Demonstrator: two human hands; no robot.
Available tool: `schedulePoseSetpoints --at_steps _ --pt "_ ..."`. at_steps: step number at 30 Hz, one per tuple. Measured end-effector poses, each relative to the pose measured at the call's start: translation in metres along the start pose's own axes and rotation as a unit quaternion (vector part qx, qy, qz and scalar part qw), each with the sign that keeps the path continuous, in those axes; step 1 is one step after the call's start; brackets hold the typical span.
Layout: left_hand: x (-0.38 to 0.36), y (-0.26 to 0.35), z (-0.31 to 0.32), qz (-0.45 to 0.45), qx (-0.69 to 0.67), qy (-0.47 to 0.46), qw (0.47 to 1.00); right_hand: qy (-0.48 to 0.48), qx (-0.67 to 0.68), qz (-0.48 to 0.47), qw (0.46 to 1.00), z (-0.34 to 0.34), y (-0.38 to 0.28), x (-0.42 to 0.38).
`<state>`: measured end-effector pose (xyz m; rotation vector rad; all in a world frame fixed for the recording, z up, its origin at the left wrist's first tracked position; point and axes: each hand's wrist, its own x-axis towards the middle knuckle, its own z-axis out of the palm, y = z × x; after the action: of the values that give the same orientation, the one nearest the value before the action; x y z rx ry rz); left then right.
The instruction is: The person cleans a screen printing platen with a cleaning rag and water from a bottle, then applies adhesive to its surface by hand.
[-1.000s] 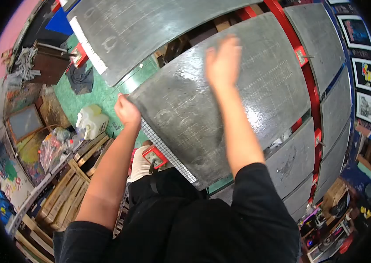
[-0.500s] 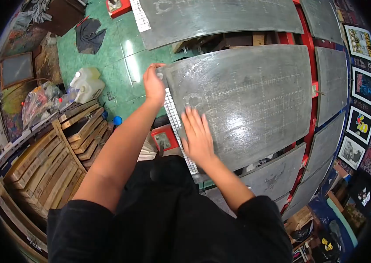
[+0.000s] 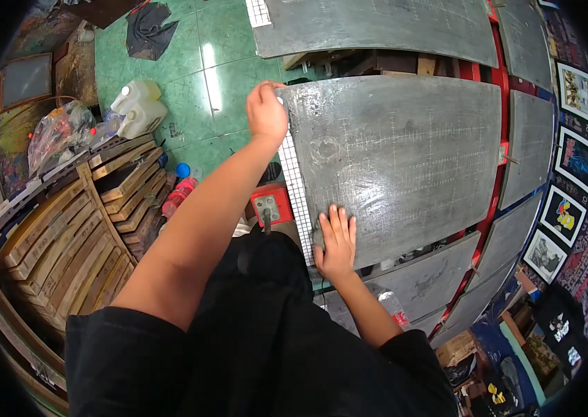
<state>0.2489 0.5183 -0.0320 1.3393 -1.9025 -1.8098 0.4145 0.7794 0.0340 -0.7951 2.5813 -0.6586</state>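
A flat grey printing platen (image 3: 405,160) lies in front of me, its surface scuffed and faintly marked with white lines, with a glossy patch. Along its near edge runs a white strip with a black grid (image 3: 295,184). My left hand (image 3: 267,115) is closed around the platen's far-left corner, and some of its fingertips are hidden. Flat on the platen by the right end of the gridded strip rests my right hand (image 3: 337,244), its fingers stretched out and slightly spread, with nothing held.
More grey platens (image 3: 384,28) sit on both sides and beyond, along a red metal frame (image 3: 499,104). Stacked wooden frames (image 3: 50,257) stand at left near plastic jugs (image 3: 142,111). A dark cloth (image 3: 149,31) lies on the green floor. Framed prints (image 3: 577,135) line the right.
My right hand has slid along the platen toward its right-hand side, near the corner. My left hand stays at the far-left corner. The camera view has shifted slightly.
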Motion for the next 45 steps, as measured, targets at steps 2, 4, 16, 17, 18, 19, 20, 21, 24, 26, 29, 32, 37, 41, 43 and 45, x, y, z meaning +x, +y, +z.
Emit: schedulePoseSetpoints --at_steps 2,4,16,17,18,19,20,21,24,26,29,32,37,41,43,45 --pt "-0.007 0.009 -0.002 0.035 0.04 0.01 0.999 0.003 -0.012 -0.003 1.0 -0.001 -0.007 0.022" --pt "0.003 -0.002 0.001 0.045 0.035 0.014 0.998 0.037 -0.012 -0.026 0.999 -0.013 -0.02 0.105" --pt "0.003 -0.006 0.0 -0.056 -0.118 -0.006 0.991 0.017 0.02 -0.058 0.998 -0.014 -0.003 0.053" --pt "0.003 -0.006 0.001 -0.063 -0.129 -0.017 0.99 0.013 0.016 -0.057 0.998 -0.01 -0.002 0.03" --pt "0.004 -0.009 0.002 -0.064 -0.132 -0.016 0.989 0.01 0.007 -0.033 0.999 -0.009 -0.003 0.016" --pt "0.007 -0.012 0.003 -0.036 -0.107 -0.009 0.994 0.008 -0.002 -0.012 1.0 -0.005 0.001 0.009" --pt "0.007 -0.015 0.002 -0.009 -0.079 -0.004 0.997 0.014 -0.007 -0.02 1.0 -0.007 -0.003 0.019" --pt "0.003 -0.013 0.0 -0.01 -0.076 -0.006 0.997 0.01 -0.004 -0.02 1.0 -0.01 -0.01 0.036" --pt "-0.001 -0.004 -0.002 -0.015 -0.103 -0.039 0.994 0.042 0.036 -0.041 0.998 -0.023 -0.024 0.122" --pt "0.007 -0.011 -0.002 -0.077 -0.204 -0.088 0.972 0.1 0.03 -0.063 0.993 -0.027 -0.03 0.176" --pt "0.009 -0.002 -0.017 -0.002 -0.056 -0.129 0.99 0.154 0.01 -0.065 0.986 -0.017 -0.027 0.209" --pt "0.011 0.006 -0.042 0.07 0.097 -0.146 0.982 0.146 0.029 -0.04 0.988 -0.01 -0.027 0.147" --pt "-0.042 0.021 -0.087 0.492 0.412 -0.22 0.735 0.072 0.05 0.053 0.995 0.006 -0.023 -0.039" --pt "-0.064 0.019 -0.096 0.464 0.466 -0.246 0.712 0.078 0.009 0.117 0.99 0.027 -0.024 -0.104" --pt "-0.066 0.019 -0.1 0.463 0.47 -0.271 0.701 0.072 0.044 0.104 0.991 0.015 -0.036 -0.069" --pt "-0.066 0.027 -0.102 0.489 0.494 -0.256 0.672 0.066 0.053 0.056 0.995 0.005 -0.036 -0.017"
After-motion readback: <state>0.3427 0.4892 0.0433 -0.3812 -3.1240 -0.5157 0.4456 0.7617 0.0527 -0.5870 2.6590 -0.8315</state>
